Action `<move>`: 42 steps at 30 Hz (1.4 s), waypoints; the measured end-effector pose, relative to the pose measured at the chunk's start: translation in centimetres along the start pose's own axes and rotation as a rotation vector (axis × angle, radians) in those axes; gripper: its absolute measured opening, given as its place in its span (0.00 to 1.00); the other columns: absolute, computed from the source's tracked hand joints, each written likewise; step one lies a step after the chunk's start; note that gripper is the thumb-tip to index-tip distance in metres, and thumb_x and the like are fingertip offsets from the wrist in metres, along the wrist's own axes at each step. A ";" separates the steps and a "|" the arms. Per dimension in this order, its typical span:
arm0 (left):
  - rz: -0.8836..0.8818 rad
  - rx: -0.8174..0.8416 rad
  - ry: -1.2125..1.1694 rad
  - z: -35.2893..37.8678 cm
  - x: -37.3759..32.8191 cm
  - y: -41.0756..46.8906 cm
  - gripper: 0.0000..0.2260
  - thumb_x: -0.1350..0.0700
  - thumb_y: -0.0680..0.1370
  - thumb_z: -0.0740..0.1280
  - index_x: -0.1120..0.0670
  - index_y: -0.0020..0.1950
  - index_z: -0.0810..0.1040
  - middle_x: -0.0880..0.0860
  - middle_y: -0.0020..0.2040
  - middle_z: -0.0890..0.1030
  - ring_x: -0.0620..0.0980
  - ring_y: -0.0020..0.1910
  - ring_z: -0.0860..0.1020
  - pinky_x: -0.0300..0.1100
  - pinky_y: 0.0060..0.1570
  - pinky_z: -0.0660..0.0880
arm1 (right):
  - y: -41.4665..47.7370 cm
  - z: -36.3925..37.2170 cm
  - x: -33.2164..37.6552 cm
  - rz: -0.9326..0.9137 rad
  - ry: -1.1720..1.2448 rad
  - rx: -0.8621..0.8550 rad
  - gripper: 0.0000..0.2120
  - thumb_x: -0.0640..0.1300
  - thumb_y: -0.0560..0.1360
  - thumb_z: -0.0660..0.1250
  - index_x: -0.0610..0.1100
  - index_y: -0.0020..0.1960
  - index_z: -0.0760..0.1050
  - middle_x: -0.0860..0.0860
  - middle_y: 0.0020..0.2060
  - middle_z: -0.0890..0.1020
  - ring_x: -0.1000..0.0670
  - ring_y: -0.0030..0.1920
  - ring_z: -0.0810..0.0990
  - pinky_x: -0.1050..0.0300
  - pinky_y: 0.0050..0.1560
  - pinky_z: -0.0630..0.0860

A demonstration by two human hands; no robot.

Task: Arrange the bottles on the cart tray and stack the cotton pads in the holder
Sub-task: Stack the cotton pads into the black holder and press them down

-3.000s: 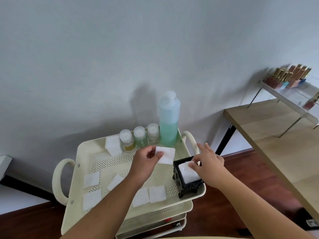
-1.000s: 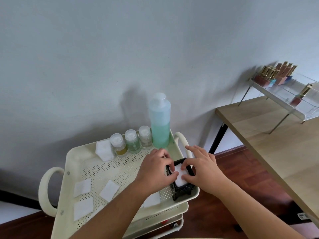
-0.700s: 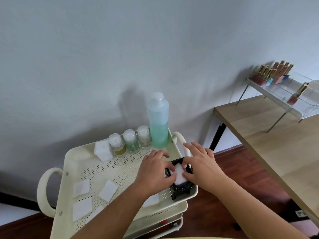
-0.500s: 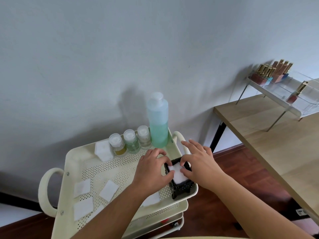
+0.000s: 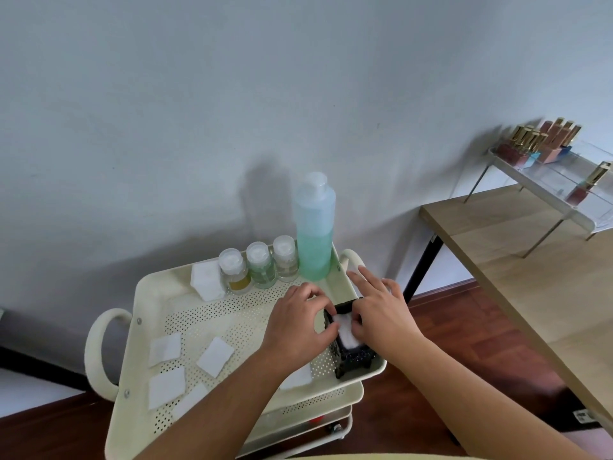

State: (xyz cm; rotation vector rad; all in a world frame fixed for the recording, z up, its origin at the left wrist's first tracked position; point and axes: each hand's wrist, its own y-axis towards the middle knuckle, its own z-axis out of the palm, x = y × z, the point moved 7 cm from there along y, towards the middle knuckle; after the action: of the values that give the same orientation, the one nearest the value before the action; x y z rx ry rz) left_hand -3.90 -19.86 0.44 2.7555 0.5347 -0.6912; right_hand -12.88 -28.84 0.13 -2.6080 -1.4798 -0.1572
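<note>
Loose pads (image 5: 166,383): I see several lying flat on the cart tray (image 5: 159,290), near left.
Hands: my left hand (image 5: 300,322) and right hand (image 5: 381,318) press fingertips onto a cotton pad (image 5: 346,330) atop the black holder (image 5: 353,355).
Bottles: three small bottles (image 5: 257,268) and a tall blue-green bottle (image 5: 314,227) stand along the far rim.
Beyond: wooden table (image 5: 530,277), right.

No readable text, label or number anywhere.

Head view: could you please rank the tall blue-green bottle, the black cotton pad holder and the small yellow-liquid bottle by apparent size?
1. Tall blue-green plastic bottle, clearly largest.
2. Black ornate cotton pad holder, partly hidden by both hands and nearer the camera.
3. Small clear bottle with yellow liquid, close to the holder, so that ranking is unsure.
</note>
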 end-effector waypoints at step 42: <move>-0.070 0.116 0.118 1.2 -1.5 0.8 0.15 0.41 0.66 0.69 0.45 0.49 0.81 0.42 0.62 0.72 0.45 0.63 0.67 0.45 0.58 0.65 | -0.3 -1.7 -1.3 -0.086 0.057 0.159 0.14 0.53 0.67 0.73 0.54 0.51 0.78 0.52 0.76 0.53 0.50 0.76 0.48 0.43 0.73 0.51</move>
State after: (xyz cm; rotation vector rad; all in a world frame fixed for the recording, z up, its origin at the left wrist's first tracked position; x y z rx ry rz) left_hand -5.25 -21.41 0.28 2.9124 0.6369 -0.5954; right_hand -13.89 -30.09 1.65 -2.3981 -1.5190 -0.1168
